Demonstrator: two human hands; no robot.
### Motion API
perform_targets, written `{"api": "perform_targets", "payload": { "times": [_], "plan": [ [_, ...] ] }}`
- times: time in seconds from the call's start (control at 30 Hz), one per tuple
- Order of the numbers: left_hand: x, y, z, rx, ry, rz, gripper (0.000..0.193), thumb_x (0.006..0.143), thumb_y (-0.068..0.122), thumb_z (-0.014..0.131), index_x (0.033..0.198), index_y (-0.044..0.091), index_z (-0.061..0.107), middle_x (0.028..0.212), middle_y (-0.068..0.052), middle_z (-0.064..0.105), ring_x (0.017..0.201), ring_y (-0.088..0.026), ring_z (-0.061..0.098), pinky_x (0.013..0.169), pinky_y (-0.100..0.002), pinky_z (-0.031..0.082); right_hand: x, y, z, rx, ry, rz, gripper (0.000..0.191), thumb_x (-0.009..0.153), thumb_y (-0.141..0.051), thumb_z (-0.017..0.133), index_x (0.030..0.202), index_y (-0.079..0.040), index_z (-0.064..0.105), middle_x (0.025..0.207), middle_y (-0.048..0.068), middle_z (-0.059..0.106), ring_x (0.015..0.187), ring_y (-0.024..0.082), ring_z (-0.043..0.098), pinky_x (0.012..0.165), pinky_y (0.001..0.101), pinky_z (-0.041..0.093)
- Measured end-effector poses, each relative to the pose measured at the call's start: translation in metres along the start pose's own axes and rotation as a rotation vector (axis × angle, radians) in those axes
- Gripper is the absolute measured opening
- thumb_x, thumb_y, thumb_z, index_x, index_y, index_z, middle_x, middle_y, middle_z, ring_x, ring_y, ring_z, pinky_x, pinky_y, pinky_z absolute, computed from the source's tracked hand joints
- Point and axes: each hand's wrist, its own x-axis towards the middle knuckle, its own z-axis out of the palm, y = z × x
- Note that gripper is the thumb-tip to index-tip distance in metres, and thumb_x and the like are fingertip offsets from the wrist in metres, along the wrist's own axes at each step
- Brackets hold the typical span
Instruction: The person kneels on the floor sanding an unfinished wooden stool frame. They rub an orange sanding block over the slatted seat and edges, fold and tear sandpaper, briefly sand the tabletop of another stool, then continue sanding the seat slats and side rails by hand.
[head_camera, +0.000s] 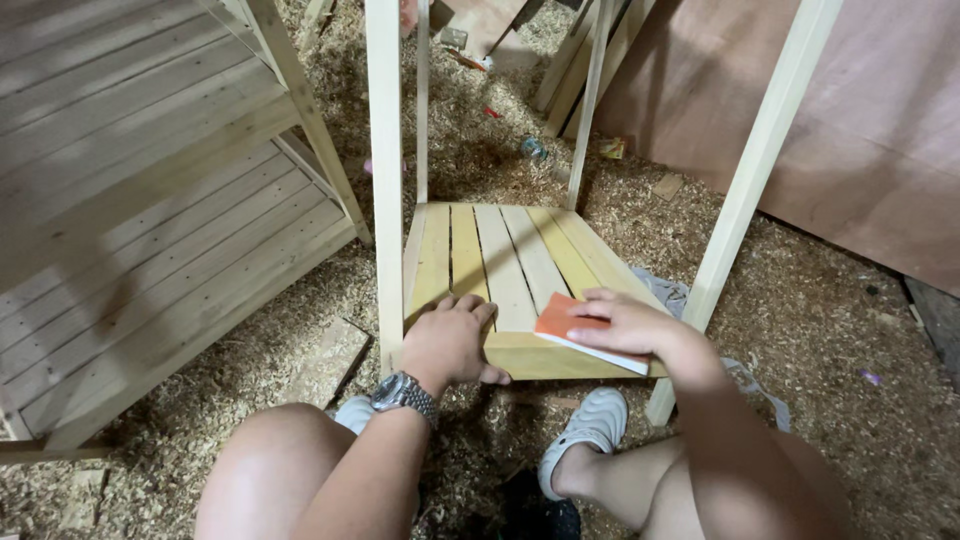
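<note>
Both arms reach down between bare knees; left hand (450, 340) lies palm-down, fingers spread, right hand (625, 325) curled, fingers gripping.

Even soft light, sharp focus, wide-angle edge distortion.
</note>
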Motion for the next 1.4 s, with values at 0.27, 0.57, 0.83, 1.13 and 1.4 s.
{"api": "perform_targets", "payload": {
  "times": [0.27, 0.57, 0.83, 1.13, 1.4],
  "plan": [
    [0.001, -0.002, 0.0, 0.005, -0.054, -0.029, 0.11, 0.056, 0.061, 0.092, 0.147, 0.018, 0.048, 0.146, -0.004, 0.051, 0.138, -0.029, 0.046, 0.112, -0.041, 0.043, -0.013, -0.069, -0.009, -0.08, -0.006, 0.189, 0.066, 0.09, -0.067, 0.051, 0.139, -0.026, 0.065, 0.148, 0.005, 0.058, 0.14, 0.028, 0.048, 0.118, 0.0399, 0.037],
    [-0.009, -0.008, 0.007, 0.008, -0.026, -0.013, 0.107, 0.057, 0.059, 0.093, 0.146, 0.018, 0.05, 0.142, -0.003, 0.054, 0.137, -0.03, 0.047, 0.111, -0.044, 0.043, 0.0, -0.071, 0.012, 0.17, -0.004, 0.045, 0.086, 0.083, -0.061, 0.068, 0.15, -0.011, 0.045, 0.146, 0.02, 0.056, 0.135, 0.032, 0.057, 0.113, 0.0382, 0.044],
    [-0.009, -0.013, 0.015, 0.016, -0.01, -0.006, 0.105, 0.057, 0.059, 0.092, 0.144, 0.018, 0.051, 0.142, -0.002, 0.053, 0.133, -0.028, 0.05, 0.109, -0.044, 0.044, -0.04, -0.107, 0.015, -0.347, -0.371, 0.161, 0.144, 0.067, -0.058, 0.091, 0.165, -0.01, -0.002, 0.169, 0.026, 0.0, 0.159, 0.032, 0.005, 0.126, 0.0494, 0.008],
    [-0.012, -0.017, 0.014, 0.026, -0.032, -0.013, 0.103, 0.058, 0.06, 0.092, 0.144, 0.02, 0.051, 0.143, -0.003, 0.052, 0.134, -0.027, 0.049, 0.11, -0.044, 0.043, 0.035, -0.004, 0.045, 0.552, -0.039, 0.251, 0.06, 0.083, -0.043, 0.057, 0.11, 0.009, 0.072, 0.088, 0.013, 0.068, 0.084, 0.029, 0.059, 0.079, 0.0436, 0.045],
    [-0.021, -0.018, 0.019, 0.017, -0.085, -0.053, 0.105, 0.06, 0.057, 0.092, 0.147, 0.019, 0.048, 0.149, -0.003, 0.049, 0.137, -0.027, 0.047, 0.113, -0.045, 0.042, 0.046, -0.023, 0.073, 0.336, 0.039, 0.32, 0.072, 0.08, -0.036, 0.057, 0.141, 0.001, 0.049, 0.135, 0.027, 0.055, 0.125, 0.037, 0.05, 0.104, 0.0424, 0.038]
  ]
}}
